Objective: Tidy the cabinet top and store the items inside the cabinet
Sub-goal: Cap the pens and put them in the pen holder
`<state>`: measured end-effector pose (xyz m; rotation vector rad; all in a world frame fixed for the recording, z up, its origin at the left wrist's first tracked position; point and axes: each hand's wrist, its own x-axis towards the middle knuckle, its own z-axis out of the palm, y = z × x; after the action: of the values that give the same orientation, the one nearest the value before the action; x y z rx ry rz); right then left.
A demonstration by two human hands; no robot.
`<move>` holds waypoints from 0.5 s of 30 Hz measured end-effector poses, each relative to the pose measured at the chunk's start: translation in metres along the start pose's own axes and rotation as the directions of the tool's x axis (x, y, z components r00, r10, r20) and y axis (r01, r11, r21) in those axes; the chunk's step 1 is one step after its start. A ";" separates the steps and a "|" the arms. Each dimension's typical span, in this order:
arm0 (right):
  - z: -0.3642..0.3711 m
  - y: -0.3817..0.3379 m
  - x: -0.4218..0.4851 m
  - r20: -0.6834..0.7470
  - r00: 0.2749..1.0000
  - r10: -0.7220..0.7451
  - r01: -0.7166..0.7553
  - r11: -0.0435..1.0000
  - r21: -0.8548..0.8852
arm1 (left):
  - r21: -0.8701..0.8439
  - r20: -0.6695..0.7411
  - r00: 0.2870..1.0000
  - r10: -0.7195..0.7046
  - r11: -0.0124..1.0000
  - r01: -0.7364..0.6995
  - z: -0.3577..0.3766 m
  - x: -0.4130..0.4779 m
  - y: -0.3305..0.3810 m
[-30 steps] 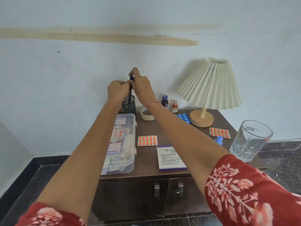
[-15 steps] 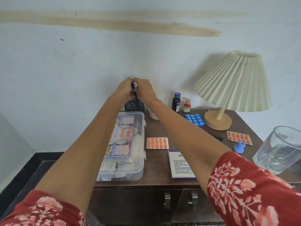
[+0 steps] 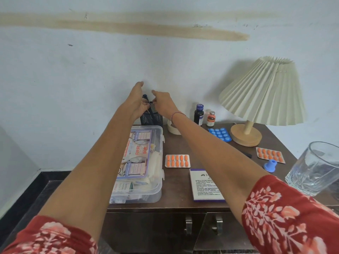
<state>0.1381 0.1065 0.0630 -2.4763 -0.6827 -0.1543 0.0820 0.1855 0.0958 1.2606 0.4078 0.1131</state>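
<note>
Reaching to the far left corner of the table [image 3: 183, 204], both hands meet at a black mesh pen cup [image 3: 153, 117] that stands against the wall. The left hand [image 3: 138, 102] curls its fingers on the cup's top edge, with the thumb sticking up. The right hand [image 3: 162, 105] touches the other side of the top edge, with one finger pointing out. A dark pen [image 3: 145, 97] pokes up between them, but I cannot tell if a hand grips it or only the cup.

The job looks barely begun. The cabinet doors [image 3: 201, 230] below are shut, and everything sits on top.

Going left to right, a clear first aid box [image 3: 146, 162] lies near the left edge, with its lid on and full of packets. Just behind it is the pen cup. A roll of white tape [image 3: 173, 128] sits beside the cup, partly hidden by the right arm. An orange pill strip [image 3: 177, 160] lies in the middle, and a white medicine carton [image 3: 205, 184] lies near the front. Two small bottles [image 3: 199, 114] stand at the far wall. A blue pill strip [image 3: 220, 134] lies next to the lamp [image 3: 262, 96]. Another orange strip [image 3: 270, 154] and a small blue cap [image 3: 270, 165] lie on the right. A big glass [image 3: 315, 167] stands at the near right edge, so it could tip off.

All of these need to go inside.
</note>
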 end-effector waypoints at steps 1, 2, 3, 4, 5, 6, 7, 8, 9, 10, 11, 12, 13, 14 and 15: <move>-0.004 0.000 -0.002 -0.024 1.000 0.001 0.000 0.999 0.032 | 0.027 -0.020 1.000 0.013 1.000 -0.013 0.001 -0.002 0.001; -0.008 0.000 -0.005 -0.046 0.999 0.001 0.002 0.998 0.067 | 0.047 -0.032 0.999 0.029 0.999 -0.028 0.002 -0.004 0.001; -0.012 0.001 -0.010 -0.064 0.998 0.004 0.003 0.995 0.104 | 0.058 -0.040 0.999 0.036 0.998 -0.034 0.003 -0.007 0.001; -0.016 0.001 -0.015 -0.078 0.997 0.012 -0.001 0.991 0.137 | 0.063 -0.039 0.999 0.036 0.997 -0.034 0.004 -0.011 0.002; -0.020 0.001 -0.021 -0.091 0.996 0.021 -0.006 0.986 0.166 | 0.066 -0.035 0.999 0.036 0.997 -0.034 0.006 -0.015 0.001; -0.024 0.001 -0.028 -0.105 0.994 0.030 -0.009 0.981 0.192 | 0.065 -0.029 0.999 0.038 0.997 -0.036 0.008 -0.020 0.001; -0.028 0.002 -0.035 -0.120 0.992 0.038 -0.011 0.977 0.214 | 0.057 -0.021 0.999 0.038 0.998 -0.037 0.009 -0.026 0.000; -0.033 0.003 -0.043 -0.137 0.990 0.042 -0.010 0.974 0.226 | 0.044 -0.011 0.999 0.042 0.998 -0.041 0.012 -0.032 -0.001; -0.040 0.004 -0.051 -0.157 0.986 0.046 -0.008 0.973 0.229 | 0.024 -0.002 0.999 0.046 0.999 -0.046 0.015 -0.039 -0.002; -0.045 0.006 -0.059 -0.174 0.983 0.058 -0.015 0.971 0.238 | -0.005 0.004 0.999 0.042 0.999 -0.042 0.018 -0.046 -0.004; -0.050 0.009 -0.069 -0.181 0.980 0.077 -0.029 0.967 0.253 | -0.039 0.004 1.000 0.030 0.999 -0.030 0.022 -0.053 -0.007; -0.055 0.012 -0.079 -0.187 0.978 0.095 -0.044 0.964 0.263 | -0.067 0.011 1.000 0.018 0.998 -0.017 0.026 -0.061 -0.011; -0.059 0.015 -0.089 -0.192 0.975 0.108 -0.055 0.963 0.263 | -0.089 0.036 0.999 0.006 0.996 -0.003 0.030 -0.070 -0.016; -0.062 0.019 -0.099 -0.193 0.974 0.116 -0.063 0.964 0.258 | -0.112 0.070 0.998 -0.006 0.994 0.014 0.035 -0.079 -0.021; -0.065 0.023 -0.110 -0.191 0.974 0.120 -0.070 0.965 0.252 | -0.135 0.101 0.995 -0.022 0.990 0.035 0.039 -0.086 -0.027</move>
<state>0.0570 0.0059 0.0789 -2.2133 -0.4634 -0.2687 0.0129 0.1157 0.0999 1.1197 0.3260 0.0526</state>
